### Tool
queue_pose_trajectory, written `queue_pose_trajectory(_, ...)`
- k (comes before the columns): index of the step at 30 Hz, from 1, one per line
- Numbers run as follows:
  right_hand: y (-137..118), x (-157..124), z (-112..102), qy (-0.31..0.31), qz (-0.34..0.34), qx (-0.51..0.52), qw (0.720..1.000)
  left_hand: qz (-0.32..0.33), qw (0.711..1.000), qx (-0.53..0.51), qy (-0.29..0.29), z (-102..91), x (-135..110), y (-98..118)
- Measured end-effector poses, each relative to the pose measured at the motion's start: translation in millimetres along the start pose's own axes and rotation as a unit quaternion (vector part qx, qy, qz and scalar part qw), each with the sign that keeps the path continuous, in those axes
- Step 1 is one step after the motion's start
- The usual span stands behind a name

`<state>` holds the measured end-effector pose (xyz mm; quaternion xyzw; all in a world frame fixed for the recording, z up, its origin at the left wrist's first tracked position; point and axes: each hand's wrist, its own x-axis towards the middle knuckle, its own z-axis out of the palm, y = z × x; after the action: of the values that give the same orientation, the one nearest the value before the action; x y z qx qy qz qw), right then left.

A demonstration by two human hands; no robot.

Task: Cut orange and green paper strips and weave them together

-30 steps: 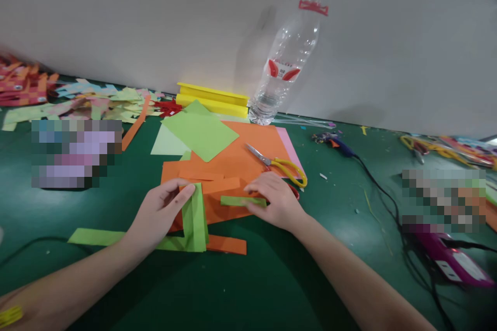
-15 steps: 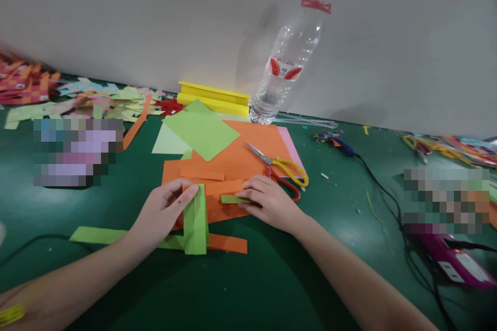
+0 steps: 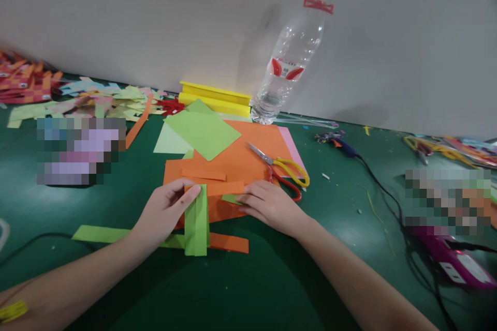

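My left hand [image 3: 165, 207] pinches the top of an upright, folded green paper strip [image 3: 197, 227] between thumb and fingers. From that spot an orange paper strip [image 3: 227, 187] runs rightward to the fingertips of my right hand [image 3: 272, 204]. The right fingers are closed over a short green strip end [image 3: 230, 198]; most of it is hidden beneath them. Orange paper sheets [image 3: 229, 212] lie under both hands. Across the lower end of the folded strip lie a long green strip [image 3: 104, 234] and an orange strip [image 3: 232, 243]. Another orange strip [image 3: 204, 174] rests just beyond the hands.
Scissors [image 3: 283, 165] with yellow and red handles lie behind my right hand. A green sheet [image 3: 205, 132], yellow rolled paper [image 3: 213, 103] and a plastic bottle [image 3: 289, 54] stand farther back. Paper scraps [image 3: 97, 98] pile at left. At right, a glue gun cable [image 3: 373, 181] reaches a purple power strip [image 3: 454, 258].
My right fingers have shifted slightly over the short green strip end, which now sits tilted, and more of the orange strip above it shows. My left hand keeps its pinch.
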<state>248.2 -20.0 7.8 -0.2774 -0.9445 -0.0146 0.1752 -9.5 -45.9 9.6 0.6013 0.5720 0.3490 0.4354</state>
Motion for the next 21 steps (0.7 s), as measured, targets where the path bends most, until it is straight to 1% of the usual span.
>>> queue_pose_trajectory(5, -0.2, 0.1, -0.1, 0.019, 0.019, 0.024, 0.999, -0.004, 1.000, -0.005, -0.002, 0.2, 0.3, 1.2)
queue_pose_trajectory(7, 0.4, -1.2, 1.2, 0.031, 0.029, 0.010, 0.999, -0.009, 1.000, -0.005, -0.005, 0.5, 0.3, 1.5)
queue_pose_trajectory(10, -0.3, -3.0, 4.1, 0.062, 0.073, -0.032, 0.995, -0.016, 1.000, -0.009, -0.010, 0.6, 0.1, 1.5)
queue_pose_trajectory(13, -1.0, -3.7, 6.9, 0.086, 0.129, -0.033, 0.987, -0.015, 1.000, -0.012, -0.012, 0.2, -0.1, 1.4)
queue_pose_trajectory(17, -1.6, -4.0, 7.9, 0.141, 0.168, 0.010, 0.976, -0.005, 1.000, -0.004, -0.009, 0.0, -0.2, 0.7)
queue_pose_trajectory(19, -3.9, -3.9, 6.7, 0.167, 0.191, 0.053, 0.966, -0.003, 1.000, -0.003, -0.008, 0.1, -0.2, 0.2)
queue_pose_trajectory(21, -7.5, -3.5, 4.8, 0.178, 0.228, 0.115, 0.950, -0.001, 1.000, -0.004, -0.009, 0.3, -0.1, 0.0)
